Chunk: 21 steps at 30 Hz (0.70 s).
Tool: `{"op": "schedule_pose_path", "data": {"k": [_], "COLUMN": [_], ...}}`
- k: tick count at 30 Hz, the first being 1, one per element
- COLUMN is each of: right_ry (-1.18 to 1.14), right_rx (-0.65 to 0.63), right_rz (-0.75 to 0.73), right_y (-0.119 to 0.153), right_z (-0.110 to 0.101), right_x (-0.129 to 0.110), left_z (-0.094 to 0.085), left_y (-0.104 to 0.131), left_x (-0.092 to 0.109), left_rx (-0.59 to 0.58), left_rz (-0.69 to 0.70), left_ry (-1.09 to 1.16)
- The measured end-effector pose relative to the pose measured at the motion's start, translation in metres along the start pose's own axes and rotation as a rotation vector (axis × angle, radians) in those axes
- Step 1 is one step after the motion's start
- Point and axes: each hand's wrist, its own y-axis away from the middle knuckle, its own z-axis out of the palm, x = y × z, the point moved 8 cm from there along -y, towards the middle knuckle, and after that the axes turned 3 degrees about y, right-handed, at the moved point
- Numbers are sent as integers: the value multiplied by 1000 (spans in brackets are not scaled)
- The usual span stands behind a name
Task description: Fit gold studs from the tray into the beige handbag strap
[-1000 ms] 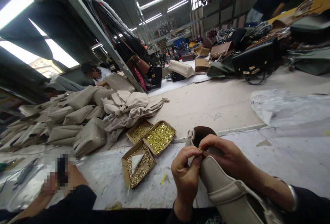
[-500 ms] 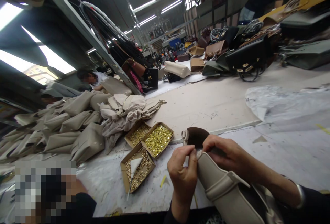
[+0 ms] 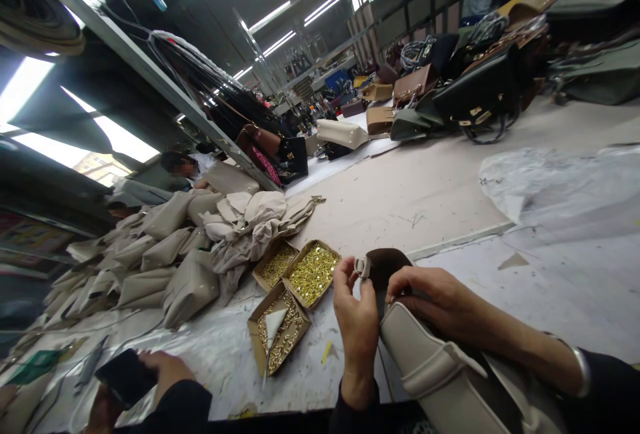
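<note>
A beige leather handbag [image 3: 430, 361] lies tilted before me, its dark-lined flap [image 3: 391, 267] standing up at the far end. My right hand [image 3: 430, 297] grips the bag's edge just below that flap, thumb and finger pinched together; anything tiny between them is hidden. Beside the bag, my left hand [image 3: 356, 327] has its thumb and forefinger apart, close to a small beige strap loop [image 3: 363, 266]. Left of this hand sit cardboard trays: one of yellow-gold metal pieces [image 3: 313, 273], another of small gold studs [image 3: 280, 334] with a white-headed, thin-shafted tool [image 3: 273, 334] across it.
A third tray [image 3: 275, 262] of gold pieces adjoins these. Beige bags [image 3: 193, 284] pile up on the left. At lower left, another person's hands [image 3: 167, 371] hold a dark phone-like object [image 3: 127, 377]. Clear plastic sheeting [image 3: 565, 184] lies right; black handbags [image 3: 480, 97] stand behind.
My left thumb and forefinger have parted from their pinch at the bag's edge and moved up toward the strap loop. My right hand keeps its grip. The view has shifted slightly.
</note>
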Motion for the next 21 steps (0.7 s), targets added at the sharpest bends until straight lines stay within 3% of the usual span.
{"op": "schedule_pose_path", "data": {"k": [5,11,14,21], "right_ry": [-1,30,34,164], "right_rx": [69,99,105,81], "right_rz": [-22,-44,-55,-56], "right_y": [-3,-6,-6,-10], "right_z": [-6,-8,-10,-17], "right_x": [4,11,11,6], "left_z": [0,3,8,8], "left_y": [-5,-12,-14,-16], "left_x": [14,33,38,36], "left_rx": [10,28,36,7], "left_rz": [78,337,400,458], "left_ry": [-219,-571,-691,-712]}}
